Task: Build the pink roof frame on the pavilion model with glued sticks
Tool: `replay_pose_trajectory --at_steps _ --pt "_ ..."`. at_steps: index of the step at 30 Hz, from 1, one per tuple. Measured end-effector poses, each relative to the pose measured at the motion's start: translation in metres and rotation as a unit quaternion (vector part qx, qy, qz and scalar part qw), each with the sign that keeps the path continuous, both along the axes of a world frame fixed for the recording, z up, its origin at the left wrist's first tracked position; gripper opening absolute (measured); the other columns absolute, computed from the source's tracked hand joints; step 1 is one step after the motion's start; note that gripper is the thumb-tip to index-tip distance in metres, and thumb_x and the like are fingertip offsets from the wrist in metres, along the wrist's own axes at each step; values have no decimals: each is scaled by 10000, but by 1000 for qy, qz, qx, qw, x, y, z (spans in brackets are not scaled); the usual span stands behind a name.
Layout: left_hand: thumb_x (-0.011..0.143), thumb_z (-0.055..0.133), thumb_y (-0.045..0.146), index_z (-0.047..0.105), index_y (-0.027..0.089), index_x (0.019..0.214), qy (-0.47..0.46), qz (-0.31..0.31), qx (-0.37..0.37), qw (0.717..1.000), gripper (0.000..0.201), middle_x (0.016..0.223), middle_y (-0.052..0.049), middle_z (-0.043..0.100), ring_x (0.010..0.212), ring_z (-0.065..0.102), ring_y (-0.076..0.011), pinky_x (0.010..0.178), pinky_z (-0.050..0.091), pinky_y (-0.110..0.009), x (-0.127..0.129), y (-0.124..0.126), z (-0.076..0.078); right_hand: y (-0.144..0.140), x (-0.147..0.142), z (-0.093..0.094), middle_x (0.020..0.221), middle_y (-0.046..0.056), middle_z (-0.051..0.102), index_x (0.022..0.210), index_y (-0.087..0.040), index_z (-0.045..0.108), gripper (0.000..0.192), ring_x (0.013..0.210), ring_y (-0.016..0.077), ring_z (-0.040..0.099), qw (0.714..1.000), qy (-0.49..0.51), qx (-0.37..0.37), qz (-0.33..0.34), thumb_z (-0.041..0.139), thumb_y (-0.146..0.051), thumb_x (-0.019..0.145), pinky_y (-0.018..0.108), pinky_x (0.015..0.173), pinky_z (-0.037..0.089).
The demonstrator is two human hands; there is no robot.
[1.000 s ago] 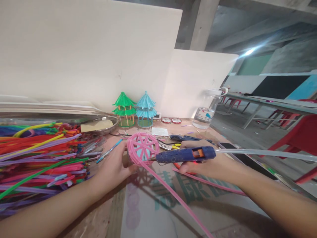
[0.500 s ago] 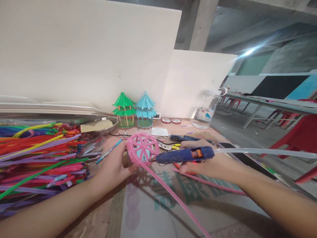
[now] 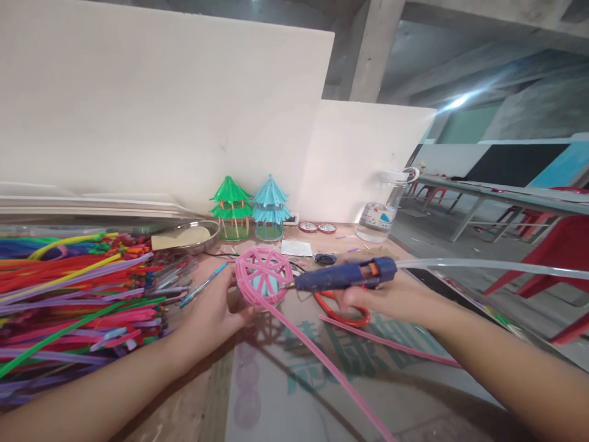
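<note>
My left hand grips a round pink pipe-cleaner frame with spokes, its thumb and fingers closed at the left edge. Something pale blue shows behind the spokes. A long pink pipe cleaner trails from the frame's lower edge toward the front right. Wrapped around a dark blue glue gun, my right hand keeps its nozzle at the frame's right rim; whether the two touch, I cannot tell. A clear glue stick sticks out of the gun's rear.
Colourful pipe cleaners lie heaped at left, beside a blue pen and metal dish. Green and blue pagoda models stand behind, with a water bottle farther right. Orange-handled scissors lie below the gun.
The glue gun's nozzle has moved slightly up along the frame's right rim. More of the orange handle shows beneath my right hand. My left hand has stayed nearly still with the frame.
</note>
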State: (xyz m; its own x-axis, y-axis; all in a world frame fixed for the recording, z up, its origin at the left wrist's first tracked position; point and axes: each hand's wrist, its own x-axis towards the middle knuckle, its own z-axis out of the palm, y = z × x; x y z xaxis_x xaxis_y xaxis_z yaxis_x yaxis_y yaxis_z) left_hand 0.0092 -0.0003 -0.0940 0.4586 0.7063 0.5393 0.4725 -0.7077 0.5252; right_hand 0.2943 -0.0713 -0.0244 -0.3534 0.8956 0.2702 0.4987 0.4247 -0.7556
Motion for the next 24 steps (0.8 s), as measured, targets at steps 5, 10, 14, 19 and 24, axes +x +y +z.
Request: replay_pose_trajectory --at_steps 5,10,14,19,24 --pt "857 651 371 453 228 1359 -51 -49 -82 994 558 1381 -116 586 1257 582 -297 1056 474 -462 3 3 -3 18 11 1 795 79 727 719 -175 712 536 770 202 657 995 48 15 -83 538 -664 853 309 743 501" --pt "839 641 358 499 204 1290 -31 -41 -79 996 497 1319 -110 630 1226 601 -295 1045 479 -477 3 7 -4 65 18 10 920 86 749 855 -161 726 385 848 210 675 988 36 0 -152 639 -532 811 310 786 514" --pt "841 636 406 486 220 1304 -36 -49 -72 996 521 1325 -116 626 1190 626 -297 1012 506 -463 2 9 -5 108 14 11 958 50 753 1013 -158 728 246 849 188 666 968 -70 -9 -241 674 -327 844 270 744 500" --pt "837 639 389 490 229 1308 -28 -34 -70 997 519 1334 -116 620 1217 605 -304 1029 491 -473 0 11 -8 140 9 -11 1009 61 725 1036 -133 691 182 901 198 672 957 -125 -59 -256 643 -263 919 308 793 536" --pt "824 647 378 498 222 1292 -23 -29 -75 996 516 1292 -112 640 1186 620 -301 1008 505 -467 0 11 -9 149 12 -29 1221 88 624 1235 -161 592 331 1022 218 648 943 -193 -112 -247 599 -352 964 424 857 568"
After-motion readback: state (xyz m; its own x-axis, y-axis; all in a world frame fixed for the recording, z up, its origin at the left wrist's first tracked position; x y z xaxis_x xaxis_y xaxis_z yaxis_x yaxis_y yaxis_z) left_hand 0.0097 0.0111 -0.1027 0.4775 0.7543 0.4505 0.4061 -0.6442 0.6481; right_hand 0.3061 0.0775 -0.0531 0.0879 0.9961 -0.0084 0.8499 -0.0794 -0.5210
